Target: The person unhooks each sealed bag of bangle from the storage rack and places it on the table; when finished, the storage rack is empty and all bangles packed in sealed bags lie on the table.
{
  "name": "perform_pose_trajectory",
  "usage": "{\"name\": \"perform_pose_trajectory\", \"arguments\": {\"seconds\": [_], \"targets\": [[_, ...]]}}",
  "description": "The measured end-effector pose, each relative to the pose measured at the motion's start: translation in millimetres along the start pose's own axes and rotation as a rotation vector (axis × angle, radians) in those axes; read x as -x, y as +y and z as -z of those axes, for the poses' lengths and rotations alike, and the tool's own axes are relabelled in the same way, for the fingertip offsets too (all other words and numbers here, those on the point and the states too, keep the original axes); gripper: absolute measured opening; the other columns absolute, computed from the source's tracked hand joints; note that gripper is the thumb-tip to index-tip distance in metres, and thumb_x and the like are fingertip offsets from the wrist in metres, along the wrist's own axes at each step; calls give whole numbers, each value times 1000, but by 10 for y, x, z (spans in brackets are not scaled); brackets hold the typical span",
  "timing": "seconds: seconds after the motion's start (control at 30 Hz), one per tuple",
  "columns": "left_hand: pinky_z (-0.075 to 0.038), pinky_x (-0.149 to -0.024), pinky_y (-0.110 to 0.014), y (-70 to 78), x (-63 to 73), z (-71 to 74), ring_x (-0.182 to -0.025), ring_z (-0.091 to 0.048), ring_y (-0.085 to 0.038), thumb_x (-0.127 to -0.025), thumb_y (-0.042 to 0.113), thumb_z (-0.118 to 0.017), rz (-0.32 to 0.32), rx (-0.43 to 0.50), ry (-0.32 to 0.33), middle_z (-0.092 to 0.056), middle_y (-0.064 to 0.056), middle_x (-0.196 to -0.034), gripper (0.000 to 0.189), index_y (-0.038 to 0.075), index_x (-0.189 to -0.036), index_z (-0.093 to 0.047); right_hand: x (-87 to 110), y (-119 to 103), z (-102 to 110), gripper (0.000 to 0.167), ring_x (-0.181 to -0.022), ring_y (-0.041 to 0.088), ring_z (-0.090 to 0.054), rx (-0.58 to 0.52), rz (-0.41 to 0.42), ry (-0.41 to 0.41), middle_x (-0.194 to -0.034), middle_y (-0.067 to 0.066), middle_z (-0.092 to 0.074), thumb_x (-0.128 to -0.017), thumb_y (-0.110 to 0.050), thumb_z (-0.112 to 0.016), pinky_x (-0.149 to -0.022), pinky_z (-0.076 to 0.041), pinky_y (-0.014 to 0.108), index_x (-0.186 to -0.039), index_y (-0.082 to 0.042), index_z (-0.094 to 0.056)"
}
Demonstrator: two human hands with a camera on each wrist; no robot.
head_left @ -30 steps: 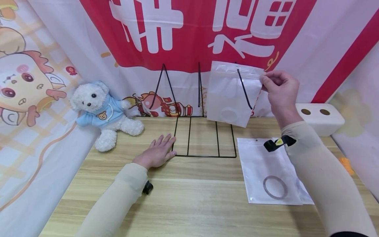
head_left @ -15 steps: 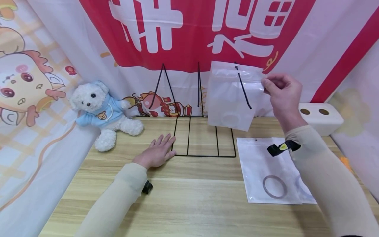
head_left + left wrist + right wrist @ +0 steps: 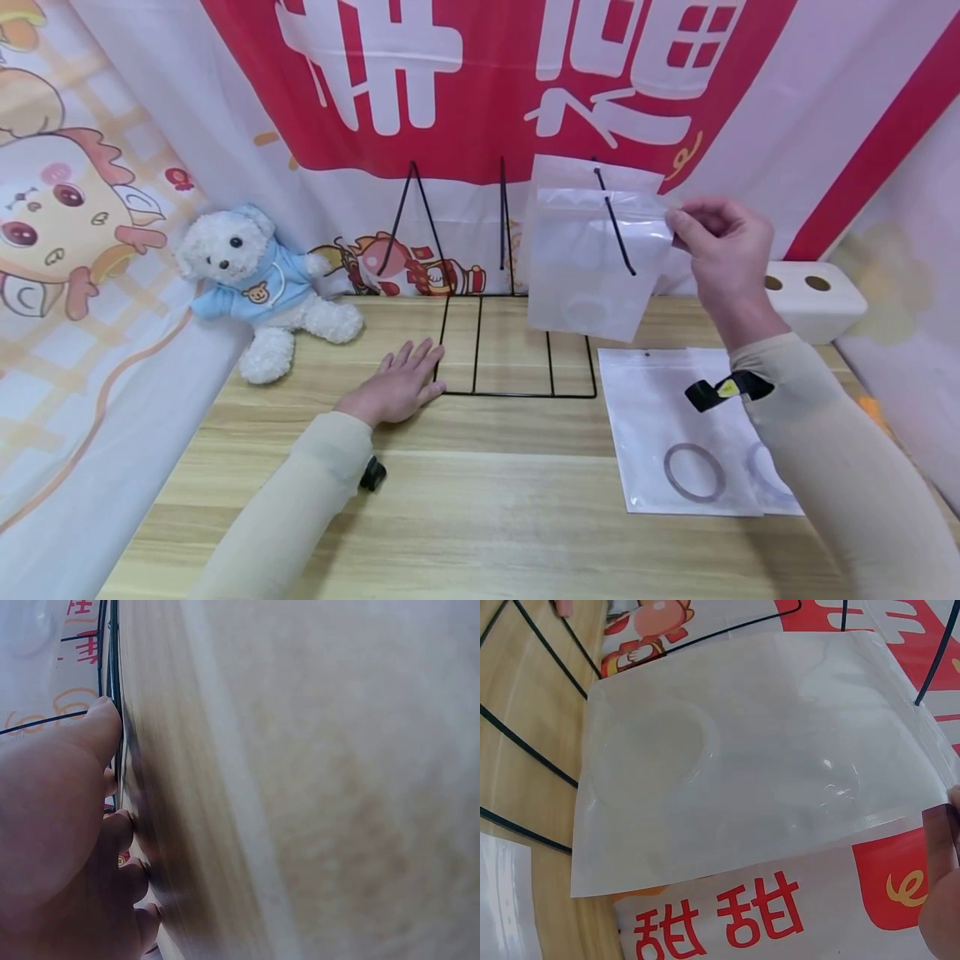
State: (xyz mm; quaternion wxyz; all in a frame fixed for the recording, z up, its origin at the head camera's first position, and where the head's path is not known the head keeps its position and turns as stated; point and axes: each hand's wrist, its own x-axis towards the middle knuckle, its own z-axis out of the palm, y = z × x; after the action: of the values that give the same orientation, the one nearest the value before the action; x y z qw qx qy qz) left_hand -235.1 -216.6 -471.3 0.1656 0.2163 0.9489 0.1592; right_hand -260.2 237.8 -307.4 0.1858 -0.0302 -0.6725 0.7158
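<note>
My right hand [image 3: 727, 262] pinches the upper right corner of a translucent zip bag [image 3: 585, 267]. The bag hangs on the right prong [image 3: 621, 240] of a black wire rack [image 3: 521, 395], the prong passing through its top. A faint round shape shows low inside it, also in the right wrist view of the zip bag [image 3: 765, 772]. Just behind, a second bag [image 3: 562, 172] shows its upper edge on the same prong. My left hand [image 3: 393, 387] rests on the table with fingers spread, fingertips and thumb at the left side of the rack's base.
Two more zip bags [image 3: 645, 408] lie overlapping on the wooden table [image 3: 465, 508], each with a ring inside. A white plush bear [image 3: 255, 292] in a blue hoodie sits at left. Behind my right wrist stands a white box [image 3: 825, 308] with round holes. Printed cloth hangs behind the rack.
My right hand has moved forward and down along the prong toward its tip, drawing the front bag away from the one behind it. The left hand has stayed still.
</note>
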Motion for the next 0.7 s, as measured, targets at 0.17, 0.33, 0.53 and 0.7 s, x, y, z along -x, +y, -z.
{"name": "perform_pose_trajectory", "arguments": {"seconds": [0.17, 0.33, 0.53, 0.7], "targets": [[-5, -134, -70, 145, 68, 100, -168, -2, -48, -117, 46, -40, 37, -54, -31, -6, -17, -183, 72, 13, -175, -14, 44, 0, 35, 45, -100, 13, -79, 1, 7, -3, -109, 0, -80, -86, -33, -89, -84, -62, 15, -124, -11, -80], [-6, -134, -70, 141, 66, 93, -168, -3, -49, -117, 45, -39, 40, -71, -27, -7, -18, -183, 71, 12, -175, -15, 101, -8, 73, 45, -102, 12, -78, 42, -10, 3, -111, -1, -80, -86, -35, -88, -83, -62, 14, -125, -14, -80], [-7, -134, -71, 123, 57, 86, -168, -4, -49, -117, 45, -40, 36, -72, -21, -7, -18, -183, 71, 12, -175, -15, 151, -27, 102, 46, -102, 12, -78, 31, -15, 7, -112, -1, -80, -86, -35, -89, -84, -62, 15, -126, -14, -80], [-7, -134, -71, 121, 48, 83, -168, -4, -50, -117, 44, -39, 36, -71, -20, -8, -18, -183, 70, 12, -175, -15, 203, -23, 138, 48, -101, 12, -78, 4, -8, -1, -111, -1, -79, -85, -34, -89, -85, -62, 16, -126, -12, -79]]}}
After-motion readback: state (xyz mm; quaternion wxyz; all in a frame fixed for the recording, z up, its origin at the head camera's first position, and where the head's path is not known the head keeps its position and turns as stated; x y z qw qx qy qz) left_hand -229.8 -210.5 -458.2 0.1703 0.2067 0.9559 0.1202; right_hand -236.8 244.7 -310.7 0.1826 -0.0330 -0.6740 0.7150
